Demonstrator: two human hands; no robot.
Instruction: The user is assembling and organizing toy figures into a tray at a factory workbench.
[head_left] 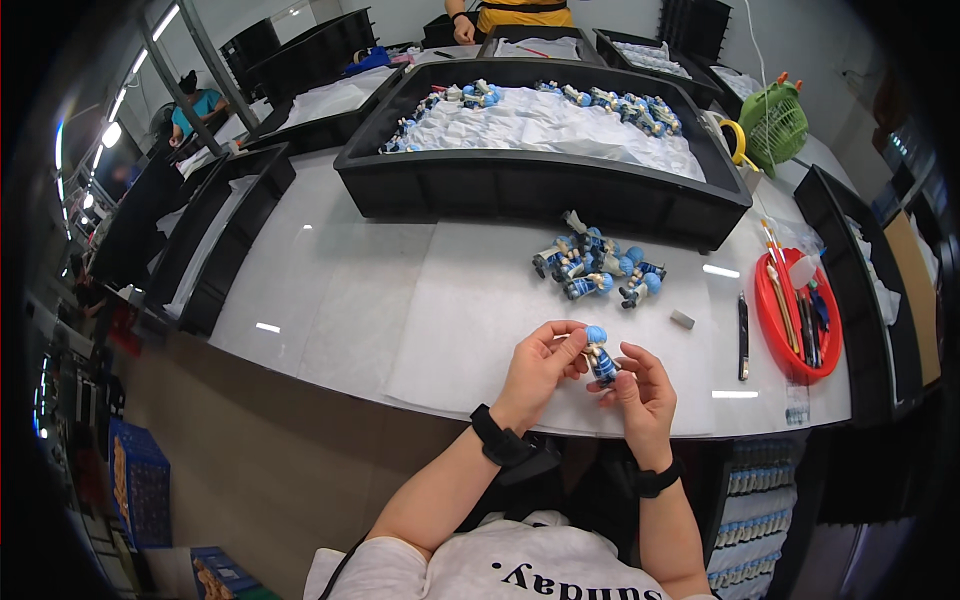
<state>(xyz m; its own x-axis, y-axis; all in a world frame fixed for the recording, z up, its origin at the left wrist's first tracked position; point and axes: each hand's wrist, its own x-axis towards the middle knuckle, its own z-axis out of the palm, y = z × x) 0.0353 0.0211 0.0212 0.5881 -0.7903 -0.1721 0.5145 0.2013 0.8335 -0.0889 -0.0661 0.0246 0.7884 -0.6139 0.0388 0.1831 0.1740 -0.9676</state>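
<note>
Between my two hands, just above the near part of the table, is a small blue-haired figurine [601, 358] in a blue outfit, held upright and slightly tilted. My left hand [545, 362] pinches it near the head with thumb and fingers. Lower down, by its legs, my right hand [642, 388] has its thumb and fingers closed on the same figurine. A loose pile of similar figurines [590, 262] lies on the white sheet [470, 300] beyond my hands. A small grey block [682, 319] rests to the right of that pile.
A large black tray [540, 190] lined with white paper holds more figurines at the back. At right, a red basket [767, 320] contains brushes and tools, beside a black pen-like tool [743, 335]. A green fan [775, 125] stands far right; another person [522, 14] is across the table.
</note>
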